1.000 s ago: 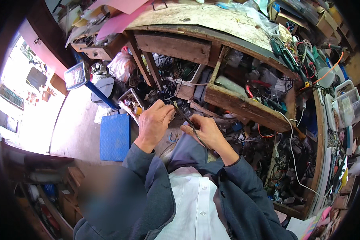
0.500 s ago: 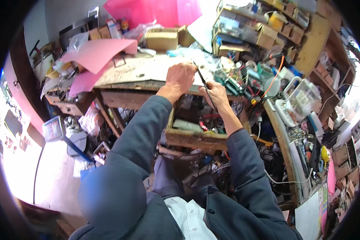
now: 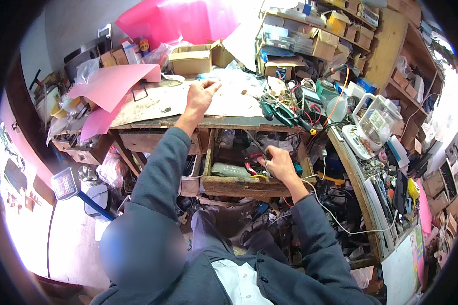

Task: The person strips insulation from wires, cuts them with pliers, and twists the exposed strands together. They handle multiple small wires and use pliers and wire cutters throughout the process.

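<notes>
My left hand (image 3: 200,97) is raised over the pale sheet on the bench, thumb and fingers pinched together. Whatever it may hold is too small to make out. My right hand (image 3: 280,163) is lower, above the open wooden drawer (image 3: 239,188), closed around a slim dark tool (image 3: 257,143). The tool slants up and left out of the fist; its exact kind is unclear. Inside the drawer are a clear plastic packet (image 3: 230,170), a red-handled tool (image 3: 249,168) and other small items.
Green-handled pliers (image 3: 280,113) and tangled wires lie on the bench to the right. A cardboard box (image 3: 191,60) and a curved pink sheet (image 3: 114,85) stand toward the back left. A white cable (image 3: 336,218) loops by the right bench edge.
My hands have parted. The right one has come down to the drawer with the dark tool, while the left has shifted left, still over the bench.
</notes>
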A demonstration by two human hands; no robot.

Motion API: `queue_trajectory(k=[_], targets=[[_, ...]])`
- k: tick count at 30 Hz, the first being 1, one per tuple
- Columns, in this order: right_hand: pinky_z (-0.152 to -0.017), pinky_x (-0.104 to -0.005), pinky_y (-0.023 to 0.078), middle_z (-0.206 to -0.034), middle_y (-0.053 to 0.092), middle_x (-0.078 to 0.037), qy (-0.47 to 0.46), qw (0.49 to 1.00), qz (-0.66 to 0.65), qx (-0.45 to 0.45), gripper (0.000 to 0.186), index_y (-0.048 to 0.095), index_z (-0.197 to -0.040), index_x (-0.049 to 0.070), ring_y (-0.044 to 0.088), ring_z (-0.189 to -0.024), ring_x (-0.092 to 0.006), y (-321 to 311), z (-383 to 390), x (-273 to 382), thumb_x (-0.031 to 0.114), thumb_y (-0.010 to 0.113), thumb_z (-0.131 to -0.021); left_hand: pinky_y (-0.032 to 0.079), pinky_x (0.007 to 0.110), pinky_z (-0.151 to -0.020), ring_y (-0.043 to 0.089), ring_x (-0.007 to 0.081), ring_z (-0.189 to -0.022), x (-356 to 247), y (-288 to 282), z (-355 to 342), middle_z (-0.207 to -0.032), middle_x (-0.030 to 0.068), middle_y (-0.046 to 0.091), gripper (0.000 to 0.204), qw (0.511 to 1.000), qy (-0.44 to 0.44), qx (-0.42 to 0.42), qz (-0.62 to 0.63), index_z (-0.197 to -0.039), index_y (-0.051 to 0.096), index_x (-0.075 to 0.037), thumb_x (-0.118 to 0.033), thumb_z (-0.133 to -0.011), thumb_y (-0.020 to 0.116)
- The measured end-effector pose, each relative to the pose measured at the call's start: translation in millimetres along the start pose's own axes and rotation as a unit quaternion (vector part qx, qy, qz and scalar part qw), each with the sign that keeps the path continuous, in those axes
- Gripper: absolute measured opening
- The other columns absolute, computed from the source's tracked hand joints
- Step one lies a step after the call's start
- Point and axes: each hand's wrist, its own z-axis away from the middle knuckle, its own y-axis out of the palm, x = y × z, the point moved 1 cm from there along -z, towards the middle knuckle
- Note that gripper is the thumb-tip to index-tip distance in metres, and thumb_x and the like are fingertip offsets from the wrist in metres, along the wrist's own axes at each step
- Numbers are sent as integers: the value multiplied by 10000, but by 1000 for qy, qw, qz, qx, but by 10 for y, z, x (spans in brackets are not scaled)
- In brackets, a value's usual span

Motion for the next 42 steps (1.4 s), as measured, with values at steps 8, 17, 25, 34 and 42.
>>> queue_trajectory(k=[8, 17, 25, 34, 42], targets=[[-663, -382, 512, -805, 704, -183, -1, 994, -100, -32, 331, 681, -971, 23, 689, -730, -322, 70, 278, -30, 234, 820, -757, 496, 298, -718, 627, 136, -784, 38, 78, -240, -838, 83, 700, 204, 962, 97, 81, -242, -945, 723, -2, -199, -894, 723], [-574, -293, 427, -640, 575, -45, 25, 984, -166, -65, 237, 631, -901, -9, 481, -590, -104, 32, 299, 18, 136, 778, -783, 524, 444, -834, 662, 372, -925, 510, 762, -439, -980, 168, 678, 149, 863, 275, 221, -361, -952, 711, -55, -179, -869, 699], [-547, -285, 393, -609, 526, -20, 38, 981, -179, -59, 233, 624, -874, -8, 448, -578, -89, 65, 252, -92, 136, 780, -779, 546, 442, -787, 689, 336, -910, 778, 928, -417, -955, 153, 715, 154, 803, 183, 241, -514, -922, 739, -102, -213, -884, 639], [-547, -293, 406, -600, 520, -21, 47, 984, -161, -57, 232, 634, -880, -3, 474, -563, -105, 61, 252, -94, 138, 779, -765, 551, 422, -772, 689, 311, -905, 550, 347, -740, -960, 106, 710, 146, 811, 242, 148, -511, -987, 724, -151, -252, -918, 644], [-554, -301, 422, -606, 546, -40, 57, 982, -173, -40, 239, 641, -896, -5, 495, -568, -114, 57, 246, -22, 148, 770, -766, 531, 459, -825, 658, 359, -932, 828, -438, -1038, -1006, 132, 665, 199, 735, 229, 162, -618, -1063, 733, -162, -191, -868, 705]])
